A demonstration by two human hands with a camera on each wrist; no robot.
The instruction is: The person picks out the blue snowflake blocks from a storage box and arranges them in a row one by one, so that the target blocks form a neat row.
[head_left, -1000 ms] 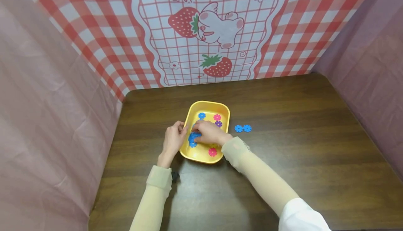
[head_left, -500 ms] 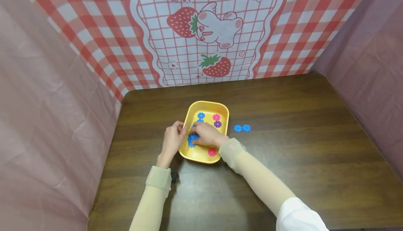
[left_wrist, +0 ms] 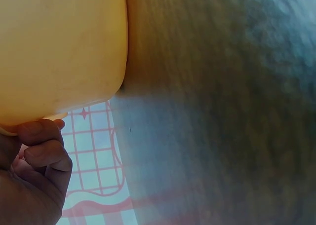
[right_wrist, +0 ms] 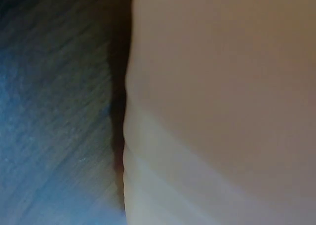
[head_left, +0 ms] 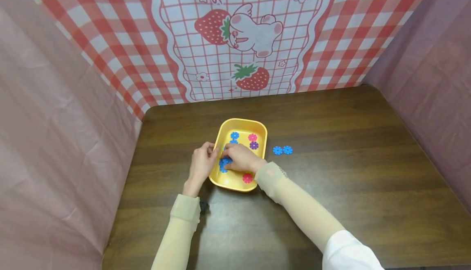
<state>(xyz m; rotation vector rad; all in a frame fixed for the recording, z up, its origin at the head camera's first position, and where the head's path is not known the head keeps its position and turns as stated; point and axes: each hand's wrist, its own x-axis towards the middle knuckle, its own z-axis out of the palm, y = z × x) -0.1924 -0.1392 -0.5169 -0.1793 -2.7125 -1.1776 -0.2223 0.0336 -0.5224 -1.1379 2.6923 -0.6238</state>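
Observation:
A yellow plastic tray (head_left: 235, 186) stands on the table with several flower-shaped notched discs in it. My left hand (head_left: 201, 161) grips its left rim; in the left wrist view the curled fingers (left_wrist: 44, 153) pinch the rim of the tray (left_wrist: 64, 42). Inside the tray, my right hand (head_left: 241, 157) holds blue snowflake discs (head_left: 223, 163) between thumb and fingers at the left side; the fingertips are partly hidden. More blue discs (head_left: 234, 135) lie beyond it, and a pink disc (head_left: 252, 137) touches or adjoins a purple disc (head_left: 254, 145). Another pink disc (head_left: 247, 178) lies near the front.
Two blue discs (head_left: 282, 150) lie side by side on the wooden table (head_left: 349, 159), right of the tray. A checked strawberry cloth (head_left: 243, 37) hangs behind the table, with pink curtains at both sides. The right wrist view holds mostly a blurred pale surface.
My right hand has shifted slightly left and down in the tray, staying at the blue discs. My left hand keeps its grip on the rim.

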